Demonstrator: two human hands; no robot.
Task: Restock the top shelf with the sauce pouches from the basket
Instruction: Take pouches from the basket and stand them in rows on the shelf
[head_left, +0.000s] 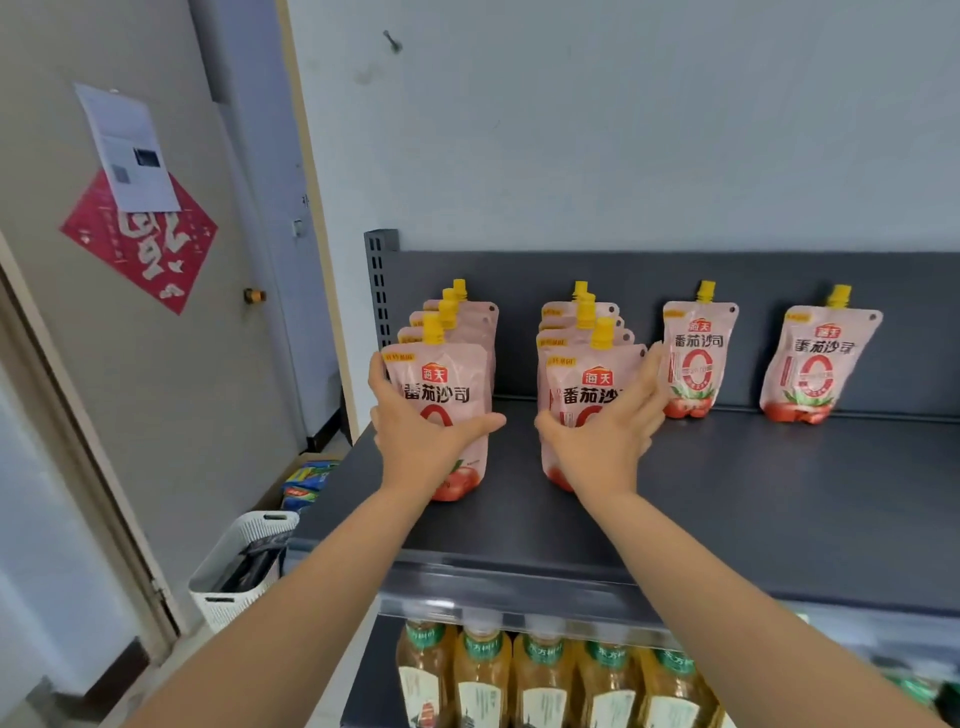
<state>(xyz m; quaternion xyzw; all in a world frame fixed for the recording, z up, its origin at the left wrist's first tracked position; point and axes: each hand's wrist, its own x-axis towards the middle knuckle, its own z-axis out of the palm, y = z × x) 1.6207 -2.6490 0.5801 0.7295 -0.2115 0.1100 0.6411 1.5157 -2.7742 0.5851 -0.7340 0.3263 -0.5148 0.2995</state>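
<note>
The left hand wraps its thumb and fingers round the front pouch of the left row, low and left of centre in the frame. The right hand grips the front pouch of the second row in the same way, just right of centre. Both pouches stand upright on the dark top shelf, each at the head of a file of several pouches that runs back towards the rear panel.

Further right, a third pouch stands alone, close beside the right hand's fingertips. A fourth pouch stands alone as well, apart from it, near the right of the frame.

As I judge it, the restocking is partly done. Two rows are well filled, while the two right-hand spots hold one pouch each, with bare shelf in front of them and beyond. The step in hand looks like seating or squaring up the two front pouches.

The white basket sits on the floor at the lower left. Something dark lies inside it, and I cannot tell whether pouches remain there. Bottles fill the shelf below, along the bottom edge.
</note>
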